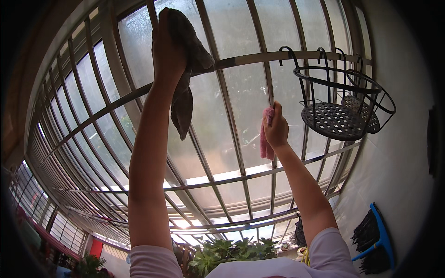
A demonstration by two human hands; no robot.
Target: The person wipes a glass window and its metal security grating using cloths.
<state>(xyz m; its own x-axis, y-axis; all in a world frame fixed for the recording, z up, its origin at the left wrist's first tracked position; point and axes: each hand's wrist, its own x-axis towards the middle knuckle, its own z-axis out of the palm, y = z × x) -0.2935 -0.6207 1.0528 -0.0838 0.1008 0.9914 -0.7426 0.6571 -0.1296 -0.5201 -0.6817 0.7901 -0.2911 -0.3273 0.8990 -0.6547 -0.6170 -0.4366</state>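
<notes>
High at the upper left of centre, my left hand (pixel 169 52) presses a dark grey cloth (pixel 186 38) to a metal window bar, and part of the cloth hangs below the horizontal rail. My right hand (pixel 276 127), lower and right of centre, grips a pink cloth (pixel 267 147) around or against a vertical bar. Most of the left fingers are hidden by the cloth and the hand. Behind the metal window grille (pixel 227 100) are frosted, streaked glass panes (pixel 243 83).
Two black metal pot holders (pixel 333 120) hook over the rail at right. A blue broom head (pixel 382 236) with black bristles is against the tiled wall (pixel 393 156). Green leafy plants (pixel 222 252) stand below. Another plant (pixel 88 266) is at lower left.
</notes>
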